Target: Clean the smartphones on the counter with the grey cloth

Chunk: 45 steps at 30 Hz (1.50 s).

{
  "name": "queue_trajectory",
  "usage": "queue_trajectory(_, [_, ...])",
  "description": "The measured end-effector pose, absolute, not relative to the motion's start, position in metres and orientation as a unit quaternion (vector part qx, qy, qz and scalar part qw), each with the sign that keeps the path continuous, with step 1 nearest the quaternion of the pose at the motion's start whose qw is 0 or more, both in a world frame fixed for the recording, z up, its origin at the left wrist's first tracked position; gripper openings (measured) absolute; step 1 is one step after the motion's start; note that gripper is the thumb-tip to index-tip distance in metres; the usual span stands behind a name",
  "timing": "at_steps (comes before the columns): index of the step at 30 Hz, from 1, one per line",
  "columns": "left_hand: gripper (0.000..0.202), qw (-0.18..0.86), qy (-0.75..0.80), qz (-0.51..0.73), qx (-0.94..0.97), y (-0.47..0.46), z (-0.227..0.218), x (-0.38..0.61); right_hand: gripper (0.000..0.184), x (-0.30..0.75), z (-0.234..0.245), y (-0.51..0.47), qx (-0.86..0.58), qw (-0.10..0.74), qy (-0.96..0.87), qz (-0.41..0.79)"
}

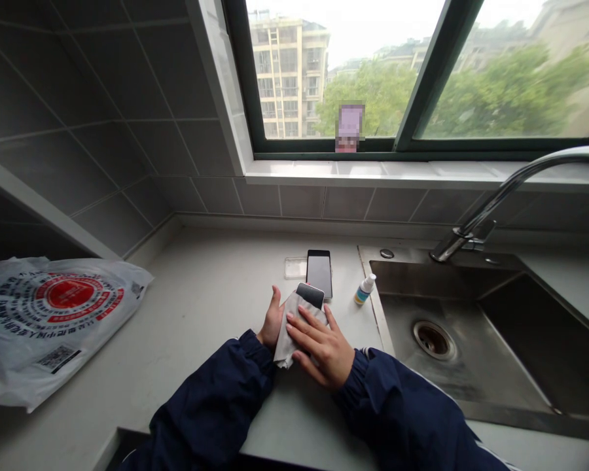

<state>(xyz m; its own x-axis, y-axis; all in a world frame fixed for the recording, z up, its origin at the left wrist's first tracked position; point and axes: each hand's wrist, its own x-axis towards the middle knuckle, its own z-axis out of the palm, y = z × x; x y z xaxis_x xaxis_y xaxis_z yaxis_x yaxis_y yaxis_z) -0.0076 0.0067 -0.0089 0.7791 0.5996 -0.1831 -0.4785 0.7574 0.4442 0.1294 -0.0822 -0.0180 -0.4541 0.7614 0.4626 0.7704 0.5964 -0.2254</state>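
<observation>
My left hand (271,320) grips a dark phone (310,294) from the left side, thumb up, over the grey counter (201,314). My right hand (322,345) presses a grey cloth (289,327) onto the phone's face with its fingers stretched flat. Only the phone's top end shows past the cloth. A second dark phone (319,272) lies flat on the counter just behind, with a clear case (295,267) beside it on the left. A small white bottle with a blue and yellow label (364,290) stands to the right, near the sink's edge.
A steel sink (471,340) with a curved tap (495,203) fills the right side. A white plastic bag with red print (49,320) lies at the left on the counter. Grey tiled walls and a window sill (373,173) run behind.
</observation>
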Motion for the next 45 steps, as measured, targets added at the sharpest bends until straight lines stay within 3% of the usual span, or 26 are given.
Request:
queue_trajectory(6, [0.083,0.916,0.163,0.307,0.199,0.007,-0.011,-0.009,0.042,0.126,-0.016,-0.086,-0.412,0.293,-0.863,0.005])
queue_trajectory(26, [0.096,0.91,0.191,0.276,0.244,0.007,-0.009,-0.013,0.037,0.128,-0.007,-0.087,-0.377,0.282,-0.881,0.045])
queue_trajectory(45, [0.087,0.94,0.147,0.241,0.192,0.005,-0.011,-0.008,0.041,0.14,-0.022,-0.074,-0.486,0.295,-0.822,-0.027])
